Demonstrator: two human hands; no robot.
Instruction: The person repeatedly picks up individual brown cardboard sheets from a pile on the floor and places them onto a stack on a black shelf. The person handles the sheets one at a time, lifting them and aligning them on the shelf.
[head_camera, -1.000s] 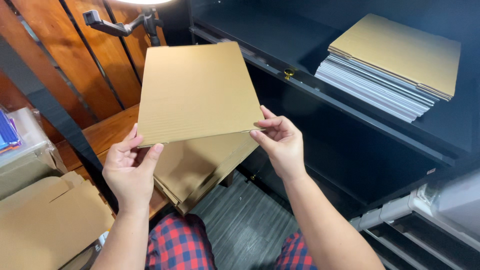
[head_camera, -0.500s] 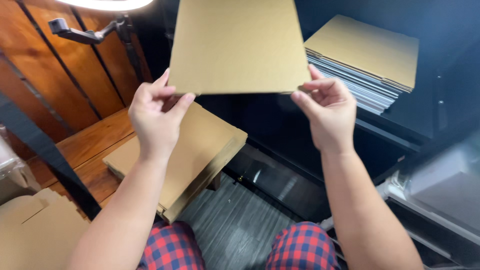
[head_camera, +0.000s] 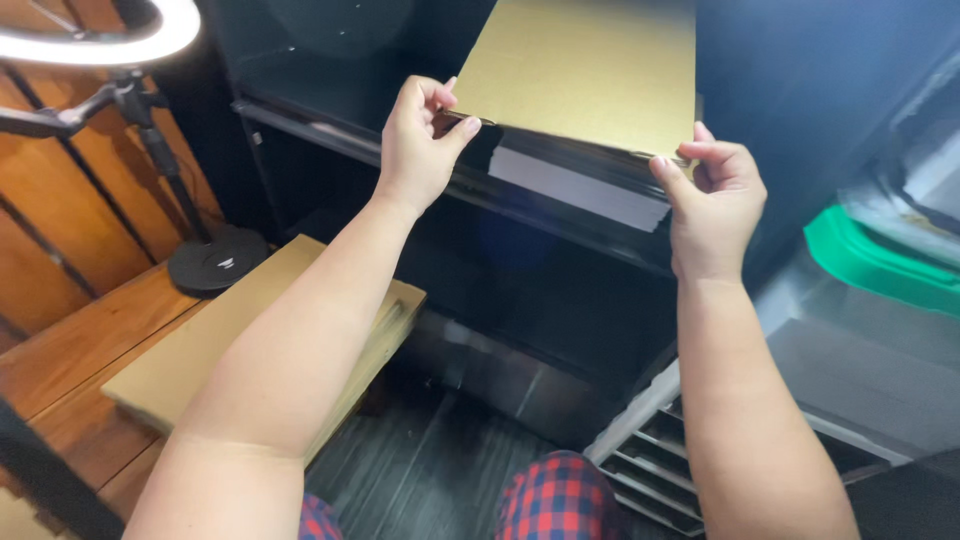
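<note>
1. Pinched at both near corners: flat cardboard sheet (head_camera: 585, 65), left hand (head_camera: 415, 150) closed on the near left corner with thumb below and fingers curled over the top, right hand (head_camera: 715, 195) closed on the near right corner the same way.
2. Held level above a black shelf (head_camera: 340, 135), over a stack of white and grey sheets (head_camera: 575, 190) lying on that shelf; touching the stack or just above it, cannot tell.
3. Both arms stretched forward and up, left forearm crossing the lower middle of the view.
4. Below the left arm, on a wooden bench (head_camera: 70, 350): a pile of flat cardboard (head_camera: 190, 340), well apart from the sheet in the hands.
5. Behind the pile: round black lamp base (head_camera: 215, 260) with its pole rising to a lit ring light (head_camera: 95, 40) at the upper left.
6. At the right edge: green plastic rim (head_camera: 870, 265), and under it a grey rack with slots (head_camera: 650, 470).
7. At the bottom edge: red and blue checked trousers (head_camera: 555, 500) over a dark plank floor (head_camera: 430, 470).
</note>
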